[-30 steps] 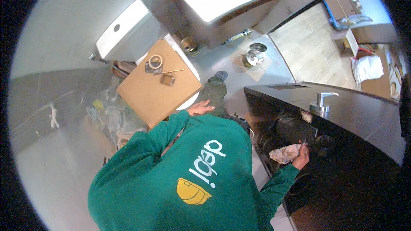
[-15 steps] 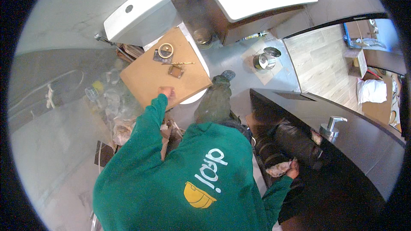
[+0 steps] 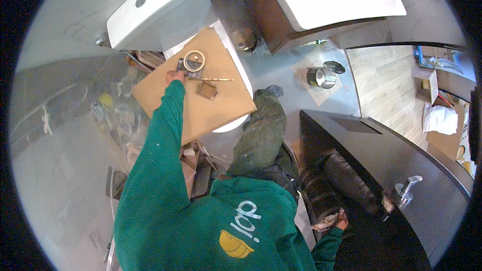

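Note:
A brown board [image 3: 216,105] lies over the white toilet. My left hand [image 3: 174,76] is at the board's left side with its fingers curled, beside a dark flat piece [image 3: 195,74]; what they hold is hidden. Partly over that dark piece lies a roll of masking tape [image 3: 194,61]. A long gold drill bit [image 3: 218,79] and a small brown square block [image 3: 206,90] lie to the right. My right hand [image 3: 342,219] curls at the frayed pale end of a dark padded tube [image 3: 321,195] inside the dark cabinet opening.
A second dark tube [image 3: 350,180] lies beside the first. On the dark panel stands a chrome soap dispenser [image 3: 408,189]. An opened metal can [image 3: 321,77] sits on a cardboard sheet on the floor. A white washbasin [image 3: 341,0] and a toilet tank [image 3: 150,7] are at the back.
My left hand has moved up and left across the board, from its near edge to beside the dark flat piece. My right hand stays at the tube's pale end. The view has shifted.

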